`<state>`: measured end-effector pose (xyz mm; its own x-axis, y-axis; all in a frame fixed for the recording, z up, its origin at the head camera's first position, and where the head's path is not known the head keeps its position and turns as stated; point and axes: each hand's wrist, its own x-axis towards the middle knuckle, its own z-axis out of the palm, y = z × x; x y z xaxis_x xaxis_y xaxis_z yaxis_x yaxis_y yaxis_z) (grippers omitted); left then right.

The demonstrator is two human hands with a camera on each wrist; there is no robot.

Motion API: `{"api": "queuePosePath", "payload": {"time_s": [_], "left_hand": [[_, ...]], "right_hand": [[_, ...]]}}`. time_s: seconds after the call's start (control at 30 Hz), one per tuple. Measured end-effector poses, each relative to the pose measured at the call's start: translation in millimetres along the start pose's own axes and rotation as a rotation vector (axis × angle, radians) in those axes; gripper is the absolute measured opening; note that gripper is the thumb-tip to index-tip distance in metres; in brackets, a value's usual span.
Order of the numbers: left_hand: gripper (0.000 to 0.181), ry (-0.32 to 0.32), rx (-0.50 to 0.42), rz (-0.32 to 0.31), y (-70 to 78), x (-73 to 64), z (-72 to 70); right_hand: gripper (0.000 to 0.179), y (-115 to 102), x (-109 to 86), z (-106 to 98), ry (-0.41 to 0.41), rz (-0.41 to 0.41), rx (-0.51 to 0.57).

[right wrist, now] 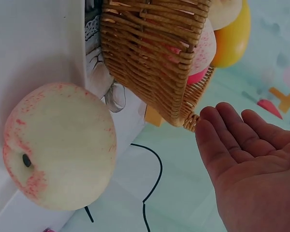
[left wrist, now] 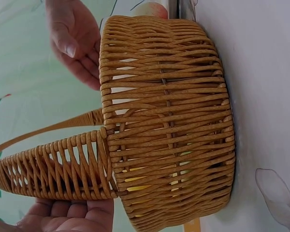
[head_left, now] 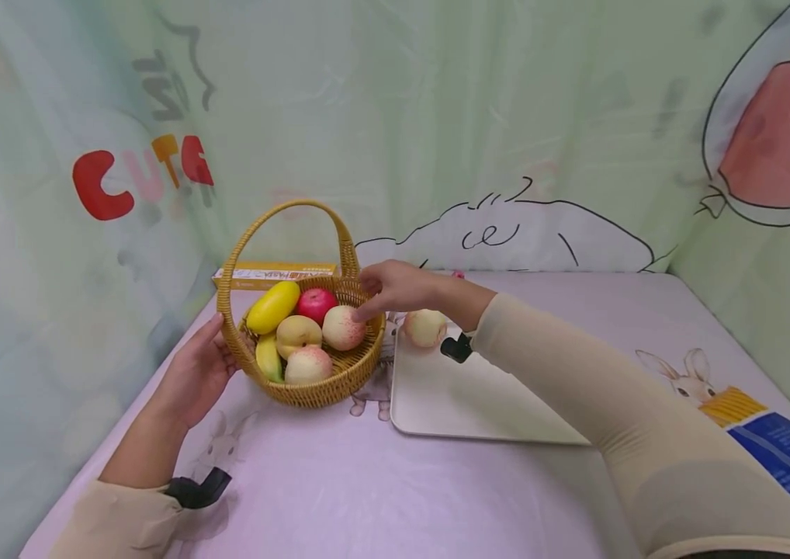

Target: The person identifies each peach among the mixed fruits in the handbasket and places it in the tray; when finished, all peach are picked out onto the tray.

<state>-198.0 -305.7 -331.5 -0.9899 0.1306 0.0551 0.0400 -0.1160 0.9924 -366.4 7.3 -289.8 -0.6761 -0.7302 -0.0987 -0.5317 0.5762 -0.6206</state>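
A wicker basket [head_left: 325,392] with a tall arched handle holds several pieces of fruit. In it lie a yellow mango-like fruit [head_left: 273,307], a red apple [head_left: 317,304], a banana [head_left: 268,359], a tan peach [head_left: 299,335] and two pale pink-speckled peaches [head_left: 344,328]. At the basket's left side my left hand [head_left: 199,369] grips the base of the handle [left wrist: 53,166]. Over the right rim reaches my right hand [head_left: 398,287], its thumb close by a speckled peach. Seen from the right wrist, that hand's fingers [right wrist: 232,137] are loosely extended, holding nothing.
Right of the basket lies a white tray [head_left: 465,407], with another pale peach [head_left: 425,328] at its back left corner, beneath my right forearm. Behind the basket is a yellow-orange pasta box [head_left: 248,276]. A blue package [head_left: 786,458] lies at the right. Printed curtains [head_left: 507,116] enclose the table.
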Motion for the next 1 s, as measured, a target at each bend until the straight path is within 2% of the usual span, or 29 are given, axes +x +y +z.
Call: {"api": "queuePosePath", "payload": {"time_s": [0.2, 0.33, 0.57, 0.8, 1.0], "left_hand": [[0.039, -0.001, -0.002, -0.008, 1.5, 2.2, 0.9], [0.041, -0.007, 0.006, -0.017, 2.3, 3.1, 2.0], [0.044, 0.0, 0.025, -0.026, 1.8, 2.0, 3.4], [0.045, 0.001, 0.025, -0.031, -0.9, -0.6, 2.4], [0.044, 0.006, 0.014, -0.025, 0.3, -0.9, 2.6]], "right_hand": [[0.086, -7, 6.3, -1, -0.03, 0.031, -0.042], [0.083, -8, 13.5, -5, -0.052, 0.013, -0.106], [0.055, -13, 26.5, -5, -0.08, -0.047, -0.214], [0.065, -18, 35.8, 7, -0.142, -0.004, -0.218], [0.046, -21, 47.1, 12, -0.167, 0.017, -0.325]]}}
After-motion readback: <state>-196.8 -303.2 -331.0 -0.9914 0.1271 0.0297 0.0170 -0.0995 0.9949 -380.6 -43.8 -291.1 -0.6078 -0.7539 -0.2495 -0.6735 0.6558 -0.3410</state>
